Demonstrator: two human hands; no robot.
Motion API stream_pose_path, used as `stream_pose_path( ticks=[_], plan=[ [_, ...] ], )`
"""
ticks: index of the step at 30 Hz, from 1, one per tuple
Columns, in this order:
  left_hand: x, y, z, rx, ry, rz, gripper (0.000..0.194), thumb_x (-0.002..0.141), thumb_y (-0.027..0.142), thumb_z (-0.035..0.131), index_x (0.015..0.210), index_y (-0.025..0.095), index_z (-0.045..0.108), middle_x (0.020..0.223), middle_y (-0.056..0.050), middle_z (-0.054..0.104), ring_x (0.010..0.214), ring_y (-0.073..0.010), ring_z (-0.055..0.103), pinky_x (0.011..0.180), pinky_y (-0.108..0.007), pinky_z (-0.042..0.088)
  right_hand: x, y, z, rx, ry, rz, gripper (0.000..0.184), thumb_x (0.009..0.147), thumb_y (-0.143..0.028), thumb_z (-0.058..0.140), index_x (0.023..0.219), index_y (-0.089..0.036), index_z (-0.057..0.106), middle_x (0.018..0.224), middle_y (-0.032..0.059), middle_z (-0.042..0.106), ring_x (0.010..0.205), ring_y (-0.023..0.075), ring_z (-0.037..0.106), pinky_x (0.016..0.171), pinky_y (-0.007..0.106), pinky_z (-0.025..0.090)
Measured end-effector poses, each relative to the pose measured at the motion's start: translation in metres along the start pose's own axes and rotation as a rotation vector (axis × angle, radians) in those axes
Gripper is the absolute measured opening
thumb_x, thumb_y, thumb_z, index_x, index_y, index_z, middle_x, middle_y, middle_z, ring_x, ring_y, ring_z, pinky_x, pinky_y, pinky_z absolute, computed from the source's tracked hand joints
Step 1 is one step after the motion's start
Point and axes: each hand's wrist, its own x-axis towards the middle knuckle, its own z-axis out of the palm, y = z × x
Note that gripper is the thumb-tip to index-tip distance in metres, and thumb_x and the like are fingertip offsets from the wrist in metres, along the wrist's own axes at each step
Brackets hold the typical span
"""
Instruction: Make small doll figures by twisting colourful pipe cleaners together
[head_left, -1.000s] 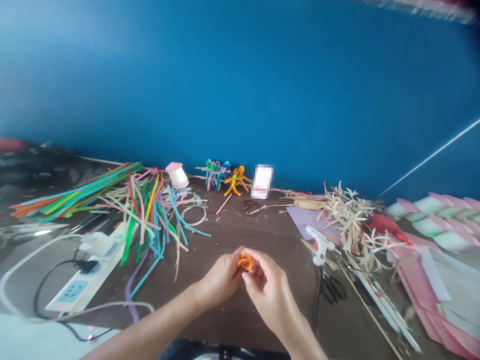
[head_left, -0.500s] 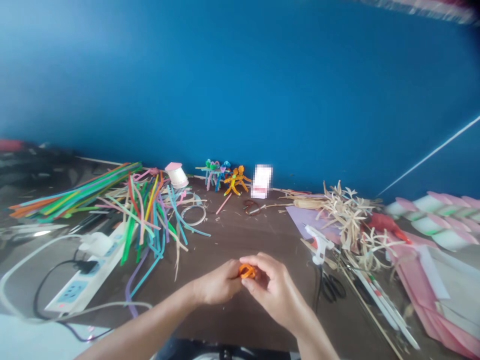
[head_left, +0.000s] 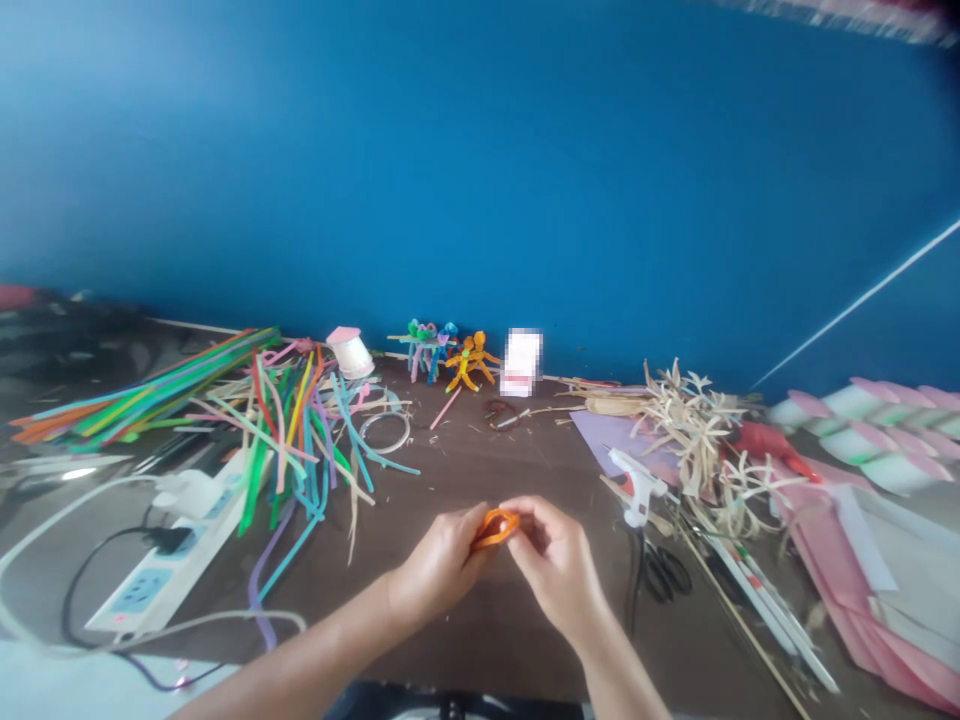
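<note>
A bent orange pipe cleaner forms a small loop between my hands, above the middle of the brown desk. My left hand pinches its left end between thumb and fingers. My right hand grips the other side with its fingertips, which hide part of the loop. Farther left, a loose heap of multicoloured pipe cleaners spreads over the desk, out of reach of either hand's fingers.
A white power strip with black and white cables lies at left. Small pipe-cleaner figures and a white spool stand at the back. On the right are a hot glue gun, black scissors, dried straw strips and pink paper.
The orange piece has opened from a tight curl into a wider loop. My hands have spread slightly apart, and my right hand has shifted up and right.
</note>
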Motion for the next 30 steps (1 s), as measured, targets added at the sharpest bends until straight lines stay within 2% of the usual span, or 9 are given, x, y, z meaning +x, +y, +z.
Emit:
stream_pose_path(
  ticks=[4,7,12,14,17,20,22,26,30],
  plan=[
    [0.003,0.002,-0.002,-0.122,-0.041,-0.073,0.011,0.076,0.017,0.046,0.082,0.014,0.054,0.075,-0.003,0.062,0.065,-0.0132,0.054,0.059,-0.020,0.038,-0.003,0.000,0.003,0.048,-0.050,0.028,0.025,0.078,-0.021,0.053,0.102,-0.017,0.055,0.073,0.0010,0.058,0.061,0.0110,0.052,0.056,0.020,0.044],
    [0.005,0.004,-0.004,-0.177,-0.103,-0.045,0.014,0.073,0.011,0.046,0.083,0.013,0.055,0.078,-0.003,0.064,0.069,-0.0136,0.057,0.063,-0.020,0.040,-0.005,0.001,0.004,0.035,-0.069,0.025,0.033,0.075,-0.022,0.057,0.107,-0.018,0.053,0.071,-0.0009,0.055,0.060,0.0101,0.050,0.055,0.019,0.043],
    [0.003,0.005,-0.003,-0.072,-0.188,0.007,0.017,0.070,0.009,0.045,0.080,0.013,0.058,0.072,-0.002,0.064,0.065,-0.0141,0.058,0.057,-0.019,0.038,-0.003,0.000,0.006,-0.020,-0.069,-0.001,0.030,0.073,-0.024,0.059,0.102,-0.018,0.058,0.080,0.0015,0.062,0.067,0.0118,0.055,0.063,0.021,0.045],
    [0.002,0.005,-0.001,-0.043,-0.165,-0.014,0.017,0.071,0.011,0.045,0.082,0.013,0.058,0.070,-0.001,0.064,0.063,-0.0139,0.058,0.054,-0.019,0.037,-0.003,-0.001,0.007,-0.034,-0.055,-0.006,0.023,0.074,-0.022,0.058,0.097,-0.018,0.060,0.080,0.0015,0.063,0.067,0.0121,0.056,0.063,0.022,0.046],
    [0.001,0.003,0.001,0.009,-0.055,-0.038,0.013,0.072,0.015,0.049,0.082,0.014,0.057,0.068,-0.001,0.062,0.059,-0.0130,0.055,0.053,-0.020,0.037,-0.003,-0.001,0.007,-0.047,-0.009,-0.022,0.021,0.074,-0.020,0.056,0.095,-0.019,0.060,0.080,0.0017,0.064,0.066,0.0126,0.057,0.062,0.021,0.047],
    [-0.001,0.004,0.000,0.114,0.058,0.025,0.010,0.072,0.017,0.052,0.082,0.014,0.056,0.072,-0.003,0.061,0.063,-0.0144,0.055,0.058,-0.022,0.039,-0.003,0.001,0.006,-0.068,0.054,-0.041,0.022,0.075,-0.021,0.055,0.096,-0.018,0.059,0.080,0.0026,0.065,0.066,0.0130,0.058,0.060,0.021,0.047],
    [-0.004,0.005,-0.001,0.160,0.099,0.105,0.019,0.075,0.018,0.051,0.093,0.014,0.054,0.082,-0.007,0.062,0.073,-0.0171,0.057,0.066,-0.025,0.042,-0.003,0.002,0.006,-0.083,0.094,-0.035,0.022,0.075,-0.023,0.054,0.096,-0.017,0.059,0.078,0.0026,0.064,0.064,0.0126,0.057,0.057,0.020,0.047],
    [-0.005,0.008,-0.002,0.243,0.078,0.183,0.025,0.083,0.019,0.041,0.105,0.015,0.051,0.089,-0.011,0.062,0.079,-0.0198,0.056,0.071,-0.030,0.043,-0.003,0.004,0.008,-0.084,0.133,-0.008,0.024,0.077,-0.028,0.055,0.097,-0.016,0.057,0.072,0.0019,0.061,0.058,0.0112,0.054,0.054,0.020,0.045],
    [-0.002,0.006,-0.001,0.121,0.064,0.118,0.020,0.086,0.022,0.035,0.090,0.014,0.054,0.079,-0.008,0.059,0.071,-0.0168,0.054,0.065,-0.027,0.042,-0.004,0.007,0.012,-0.036,0.136,-0.015,0.035,0.076,-0.031,0.058,0.106,-0.016,0.051,0.059,-0.0040,0.050,0.050,0.0091,0.046,0.048,0.019,0.041]
  ],
)
